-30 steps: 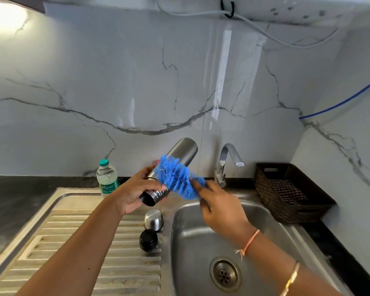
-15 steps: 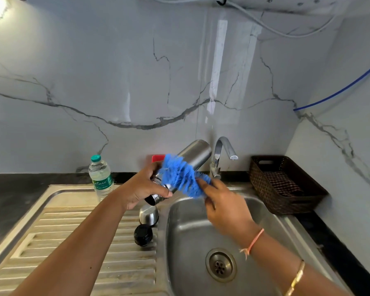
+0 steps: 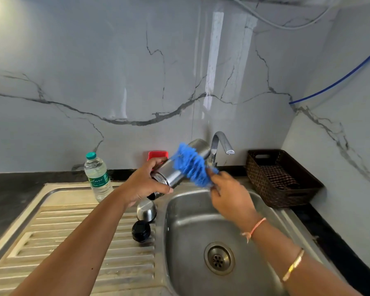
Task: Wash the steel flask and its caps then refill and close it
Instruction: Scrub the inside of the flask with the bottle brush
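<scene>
One steel flask (image 3: 169,174) is held in the air above the back left corner of the sink basin (image 3: 201,221). It is tilted, with its open mouth low and toward the person and its base raised toward the tap (image 3: 219,142). The left hand (image 3: 145,184) grips it near the mouth, its fingers (image 3: 158,162) curled round the body. A blue bottle brush (image 3: 190,165) lies across the flask's outer side, bristles against the steel. The right hand (image 3: 229,195) holds the brush by its near end with fingers closed on it. The handle is hidden and that hand is blurred.

The flask's base overlaps the tap neck in this view; whether they touch cannot be told. Below the hands the basin lies open down to the drain (image 3: 219,258).

Two caps stand on the ridged drainboard (image 3: 73,242) just beside the basin's left rim: a steel cap (image 3: 146,210), dome up, directly under the left hand, and a black cap (image 3: 141,231) in front of it, close but apart. The rest of the drainboard, under the left forearm, is bare.

A plastic water bottle (image 3: 97,178) stands upright at the drainboard's back edge, well left of the flask. A red item (image 3: 157,154) sits against the marble wall behind the left hand. Right of the basin, on the dark tabletop (image 3: 329,242), a brown woven basket (image 3: 261,180) holds a checked cloth (image 3: 276,178) close to the side wall.
</scene>
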### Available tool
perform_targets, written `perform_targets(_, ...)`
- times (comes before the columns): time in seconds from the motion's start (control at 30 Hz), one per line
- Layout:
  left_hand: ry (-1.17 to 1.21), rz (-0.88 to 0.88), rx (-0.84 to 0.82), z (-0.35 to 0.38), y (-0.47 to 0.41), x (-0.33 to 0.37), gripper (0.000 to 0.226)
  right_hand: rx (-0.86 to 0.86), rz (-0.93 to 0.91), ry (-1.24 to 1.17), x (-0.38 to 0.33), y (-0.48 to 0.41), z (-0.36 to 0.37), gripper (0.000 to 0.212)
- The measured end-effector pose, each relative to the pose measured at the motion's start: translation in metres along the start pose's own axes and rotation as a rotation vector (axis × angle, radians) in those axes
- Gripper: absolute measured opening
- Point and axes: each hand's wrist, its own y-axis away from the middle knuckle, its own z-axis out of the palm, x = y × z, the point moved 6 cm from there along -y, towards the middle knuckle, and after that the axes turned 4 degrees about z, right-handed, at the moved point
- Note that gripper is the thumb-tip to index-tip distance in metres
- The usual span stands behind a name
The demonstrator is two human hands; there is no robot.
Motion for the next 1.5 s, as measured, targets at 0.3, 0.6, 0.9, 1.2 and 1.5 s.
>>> perform_targets(0.3,0.087,0.135,0.235,-0.015,0.001,0.012,0.071,0.056,-0.105,-0.127,-0.033,0.019,-0.001,0.057)
perform_targets(0.6,0.23,0.203,0.428,-0.026,0.006,0.017,0.068,0.109,-0.056,-0.345,-0.022,0.01,-0.007,0.053)
perform_targets(0.9,0.546,0.214,0.246,0.001,0.0,0.012,0.06,0.085,-0.027,-0.326,-0.019,-0.001,-0.018,0.05)
perform_targets(1.2,0.788,0.156,0.174,0.025,-0.01,0.02,0.057,0.127,0.014,-0.428,-0.006,0.003,-0.025,0.048)
perform_targets(1.5,0.777,-0.104,0.269,0.048,-0.001,0.016,0.044,0.155,-0.005,-0.412,-0.01,0.014,-0.02,0.051)
